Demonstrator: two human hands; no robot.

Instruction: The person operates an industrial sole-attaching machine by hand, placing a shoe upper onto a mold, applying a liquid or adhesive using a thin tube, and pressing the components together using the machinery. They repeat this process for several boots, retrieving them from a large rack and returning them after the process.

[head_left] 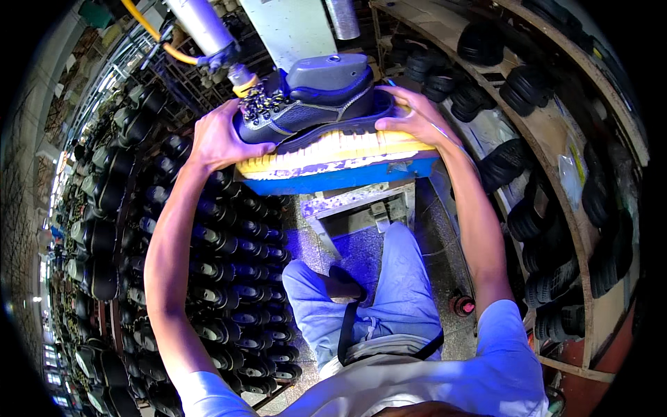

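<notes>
A black lace-up shoe (316, 111) stands on a grey last (326, 71), toe to the left, with pale stitching and yellow-flecked laces. Under it a dark sole (383, 111) lies on a worn yellow pad (319, 154) with a blue base (326, 182); at the heel the sole stands a little apart from the upper. My left hand (226, 137) is closed round the toe end, thumb in front and fingers mostly hidden behind. At the heel end, my right hand (417, 121) grips the sole, its thumb along the near edge.
A white cylinder (201, 28) with a yellow hose (149, 28) comes down beside the laces, in front of a pale machine column (292, 28). Racks of black shoes (222, 271) fill the left. Shelves (556, 153) at right hold black soles (524, 90).
</notes>
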